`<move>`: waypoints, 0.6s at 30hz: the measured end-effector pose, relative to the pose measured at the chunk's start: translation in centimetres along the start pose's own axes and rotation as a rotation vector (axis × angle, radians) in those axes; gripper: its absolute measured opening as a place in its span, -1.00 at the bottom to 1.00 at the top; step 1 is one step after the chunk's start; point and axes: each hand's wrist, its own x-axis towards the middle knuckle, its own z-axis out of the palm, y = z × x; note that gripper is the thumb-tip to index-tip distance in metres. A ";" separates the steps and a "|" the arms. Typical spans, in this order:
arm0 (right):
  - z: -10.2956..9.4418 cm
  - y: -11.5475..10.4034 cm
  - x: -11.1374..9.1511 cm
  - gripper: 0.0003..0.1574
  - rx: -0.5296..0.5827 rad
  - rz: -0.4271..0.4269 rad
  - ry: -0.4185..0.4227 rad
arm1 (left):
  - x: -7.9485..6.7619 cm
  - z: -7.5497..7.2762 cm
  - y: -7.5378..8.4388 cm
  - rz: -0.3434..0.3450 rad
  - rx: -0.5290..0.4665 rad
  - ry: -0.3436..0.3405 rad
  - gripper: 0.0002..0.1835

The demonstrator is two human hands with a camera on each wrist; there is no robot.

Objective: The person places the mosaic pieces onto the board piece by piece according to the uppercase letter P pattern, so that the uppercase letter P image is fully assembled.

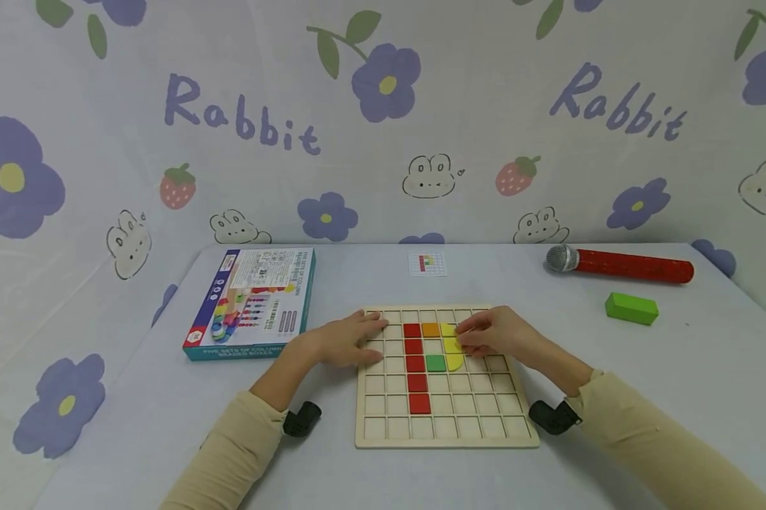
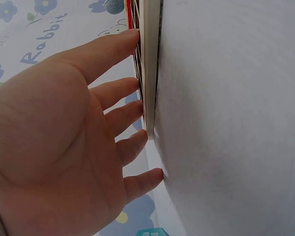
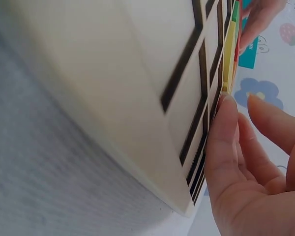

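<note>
A square wooden grid board (image 1: 446, 444) lies flat on the table. Five-high on it runs a column of red tiles (image 1: 417, 383), with an orange tile (image 1: 430, 330), a green tile (image 1: 436, 363) and yellow pieces (image 1: 454, 362) to its right. My left hand (image 1: 347, 341) spreads its fingers against the board's left edge and grips nothing. Over the board's right side, my right hand (image 1: 500, 334) has its fingertips at the yellow pieces. In the right wrist view its forefinger (image 3: 223, 132) touches the grid beside the yellow, thumb held apart, nothing between them.
A boxed bead set (image 1: 249, 304) lies left of the board. Behind the board is a small card (image 1: 426, 264) printed with a coloured grid pattern. To the right lie a red microphone (image 1: 631, 265) and a green block (image 1: 631, 308). A patterned cloth hangs behind the table.
</note>
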 end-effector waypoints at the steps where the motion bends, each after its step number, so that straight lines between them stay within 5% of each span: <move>1: 0.0 0.1 0.0 -0.64 0.000 -0.001 -0.001 | 0.0 0.0 0.0 0.000 -0.001 0.000 -0.30; 13: -2.2 2.1 -0.2 -0.40 0.156 -0.098 -0.190 | 0.4 0.4 -0.3 0.009 -0.026 -0.002 -0.30; 15: -2.9 2.4 -0.6 -0.38 0.034 -0.152 -0.175 | 0.3 0.5 -0.4 0.006 -0.025 0.007 -0.32; 18: -4.5 2.8 -1.2 -0.42 -0.298 -0.299 -0.101 | 0.1 0.3 -0.7 -0.001 0.014 0.101 -0.36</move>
